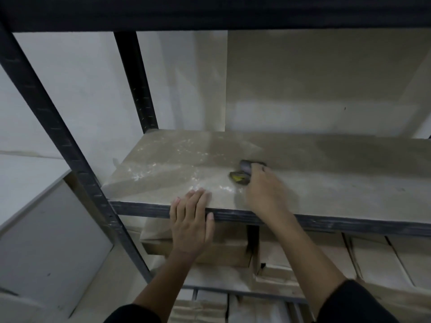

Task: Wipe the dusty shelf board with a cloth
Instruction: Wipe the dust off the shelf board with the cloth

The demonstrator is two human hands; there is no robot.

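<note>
Shelf board (303,180), pale beige, set in a black metal rack; dark front rail (144,209) along its near edge, black slotted upright (58,136) at front left, second upright (135,82) at back left. Dust in whitish flecks and streaks over left half of board, thickest near front left and mid-left; right half looks plainer, with a darker band toward the back. Right hand (263,190) out over middle of board, fingers curled down and closed around a cloth (242,174), dark grey with a yellow patch showing at its near-left side; cloth bunched, pressed on board surface, sticking out left and ahead of the knuckles. Left hand (190,220) at front edge of board, left of right hand, well apart from cloth; palm flat, fingers spread and laid on board top, thumb hooked down over front rail; grasping nothing beyond that brace on the edge. Both forearms bare, black sleeves (354,301) at bottom of view. Below board, a lower level packed with brown cardboard boxes (198,250), some flaps open. Pale wall behind rack; large beige panel (326,78) standing against wall behind right part of board. Grey flat panel (46,241) leaning at lower left, outside rack. Picture soft and dim; cloth texture not readable.
</note>
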